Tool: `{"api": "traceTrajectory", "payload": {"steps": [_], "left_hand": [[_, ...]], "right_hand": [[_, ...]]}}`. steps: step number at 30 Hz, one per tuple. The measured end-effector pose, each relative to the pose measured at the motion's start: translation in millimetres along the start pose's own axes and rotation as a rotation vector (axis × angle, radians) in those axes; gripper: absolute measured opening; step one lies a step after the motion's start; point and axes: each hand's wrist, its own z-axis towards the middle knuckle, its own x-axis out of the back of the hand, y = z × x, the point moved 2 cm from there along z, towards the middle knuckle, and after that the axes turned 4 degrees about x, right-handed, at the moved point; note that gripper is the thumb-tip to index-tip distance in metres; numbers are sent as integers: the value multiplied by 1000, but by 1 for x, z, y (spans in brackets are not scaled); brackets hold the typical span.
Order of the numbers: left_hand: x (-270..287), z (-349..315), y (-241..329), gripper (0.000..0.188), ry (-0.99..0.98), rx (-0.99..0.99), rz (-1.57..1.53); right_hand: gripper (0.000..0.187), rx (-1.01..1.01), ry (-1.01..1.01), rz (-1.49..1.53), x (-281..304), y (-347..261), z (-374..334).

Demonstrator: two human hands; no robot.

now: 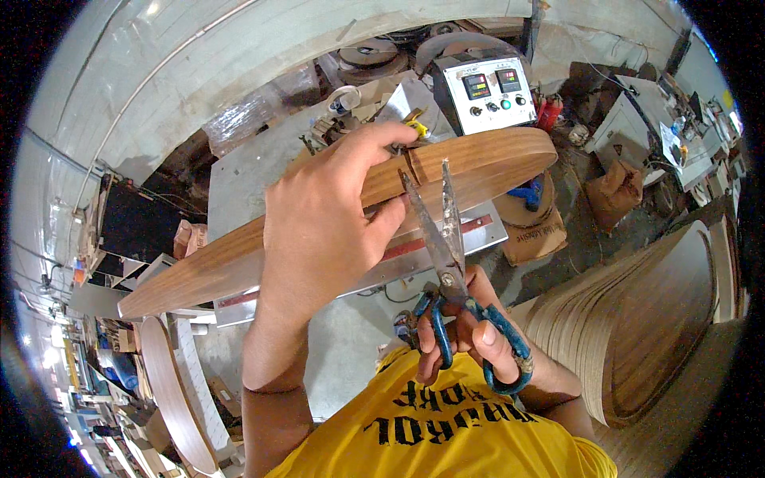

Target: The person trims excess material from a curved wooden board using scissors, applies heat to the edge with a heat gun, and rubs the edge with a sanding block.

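A long oval wooden panel with a brown wood-grain edge lies slantwise across the middle, over the metal worktable. My left hand grips its edge, fingers over the far side and thumb on the near side. Just right of those fingers, a dark seam crosses the edge. My right hand has its thumb and fingers through the blue handles of a pair of scissors. The worn blades are spread apart, tips pointing away from me at the edge beside the seam. Whether the tips touch the wood I cannot tell.
Behind the panel stands a control box with two displays and knobs. Several oval wooden panels are stacked at the right. Another oval panel sits at lower left. Beyond the worktable are a cardboard box and a paper bag.
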Motion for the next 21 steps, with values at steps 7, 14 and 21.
{"api": "traceTrajectory", "payload": {"steps": [7,14,21], "left_hand": [[-2,0,-2,49,25,-58,15],[0,-4,1,52,5,-48,2],[0,-4,1,52,-5,-65,-13]], "right_hand": [[91,7,11,51,1,9,1],[97,-13,-16,105,7,10,10],[89,-2,-37,169,3,11,6]]}}
